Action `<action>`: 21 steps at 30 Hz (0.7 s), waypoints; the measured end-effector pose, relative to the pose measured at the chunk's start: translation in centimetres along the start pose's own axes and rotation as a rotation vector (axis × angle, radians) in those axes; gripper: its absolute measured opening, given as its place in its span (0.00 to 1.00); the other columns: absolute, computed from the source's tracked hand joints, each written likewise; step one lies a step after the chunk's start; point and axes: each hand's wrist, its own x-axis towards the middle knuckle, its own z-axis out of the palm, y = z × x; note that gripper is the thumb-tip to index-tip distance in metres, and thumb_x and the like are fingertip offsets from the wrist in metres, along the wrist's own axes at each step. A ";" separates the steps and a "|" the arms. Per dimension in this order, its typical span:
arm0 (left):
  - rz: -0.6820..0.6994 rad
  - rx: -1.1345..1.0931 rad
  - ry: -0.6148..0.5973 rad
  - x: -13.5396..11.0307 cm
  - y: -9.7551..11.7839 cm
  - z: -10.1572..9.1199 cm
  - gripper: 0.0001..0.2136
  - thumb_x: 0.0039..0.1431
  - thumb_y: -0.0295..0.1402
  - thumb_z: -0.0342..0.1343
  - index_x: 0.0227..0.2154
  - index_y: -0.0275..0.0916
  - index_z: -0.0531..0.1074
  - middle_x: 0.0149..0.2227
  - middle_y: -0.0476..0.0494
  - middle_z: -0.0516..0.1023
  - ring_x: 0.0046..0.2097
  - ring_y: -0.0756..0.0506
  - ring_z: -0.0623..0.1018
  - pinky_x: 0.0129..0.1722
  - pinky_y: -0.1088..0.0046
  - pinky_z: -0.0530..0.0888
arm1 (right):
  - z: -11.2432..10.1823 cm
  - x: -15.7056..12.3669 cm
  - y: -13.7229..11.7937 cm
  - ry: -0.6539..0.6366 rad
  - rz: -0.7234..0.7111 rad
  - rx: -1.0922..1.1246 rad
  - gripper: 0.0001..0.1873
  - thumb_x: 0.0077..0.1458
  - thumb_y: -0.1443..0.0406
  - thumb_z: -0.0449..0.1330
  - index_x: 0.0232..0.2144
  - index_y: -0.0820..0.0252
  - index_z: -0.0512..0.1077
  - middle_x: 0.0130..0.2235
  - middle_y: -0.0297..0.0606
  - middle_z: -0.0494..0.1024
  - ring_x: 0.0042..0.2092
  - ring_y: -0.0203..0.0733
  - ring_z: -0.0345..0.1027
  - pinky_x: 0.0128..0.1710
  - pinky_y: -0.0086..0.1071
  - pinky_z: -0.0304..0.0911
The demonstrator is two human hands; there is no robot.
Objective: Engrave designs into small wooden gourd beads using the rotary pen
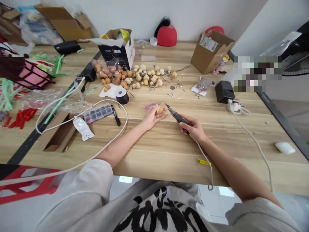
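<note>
Between the fingers of my left hand [152, 118] sits a small orange-brown gourd [159, 110]. My right hand [193, 127] is wrapped round a dark rotary tool [177, 116] with a pale cord. The tool's tip points up and left, a short gap away from the gourd. A purple-handled item, perhaps scissors [150, 106], lies just behind my left hand. Farther back is a pile of pale small gourds [146, 77], with brown ones [122, 76] to its left, some in a clear bag.
A spool of black cord [122, 96], a compartment box [98, 113] and a black marker [116, 115] lie to the left. White cable [126, 119] loops across that side. At the back stand a printed box [118, 53] and a cardboard box [210, 51]. A black adapter [224, 91] is at right.
</note>
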 end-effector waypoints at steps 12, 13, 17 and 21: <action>-0.001 0.038 -0.024 -0.2 0.2 -0.5 0.12 0.52 0.25 0.66 0.36 0.39 0.69 0.31 0.53 0.80 0.29 0.50 0.83 0.31 0.78 0.78 | -0.7 -1.0 0.4 0.004 -0.126 -0.307 0.26 0.49 0.57 0.69 0.51 0.57 0.79 0.34 0.41 0.82 0.30 0.43 0.74 0.23 0.32 0.68; -0.001 0.039 -0.016 -0.2 0.2 -0.5 0.13 0.51 0.24 0.67 0.37 0.39 0.70 0.32 0.53 0.81 0.30 0.50 0.83 0.33 0.77 0.78 | -0.7 -1.0 0.4 0.010 -0.133 -0.309 0.26 0.50 0.57 0.68 0.51 0.57 0.79 0.35 0.41 0.82 0.32 0.45 0.75 0.24 0.33 0.70; -0.018 0.024 0.007 -0.1 0.1 -0.6 0.15 0.50 0.21 0.66 0.40 0.39 0.74 0.36 0.50 0.82 0.35 0.50 0.84 0.47 0.68 0.79 | -0.8 -1.1 0.6 0.022 -0.131 -0.294 0.26 0.51 0.57 0.68 0.52 0.57 0.78 0.37 0.42 0.83 0.36 0.47 0.77 0.27 0.35 0.72; -0.040 0.011 0.007 0.0 0.1 -0.5 0.13 0.52 0.21 0.64 0.40 0.39 0.75 0.38 0.49 0.83 0.37 0.49 0.84 0.55 0.62 0.76 | -1.0 -1.2 0.5 0.018 -0.111 -0.319 0.26 0.52 0.56 0.67 0.53 0.58 0.77 0.34 0.42 0.82 0.33 0.46 0.76 0.25 0.35 0.70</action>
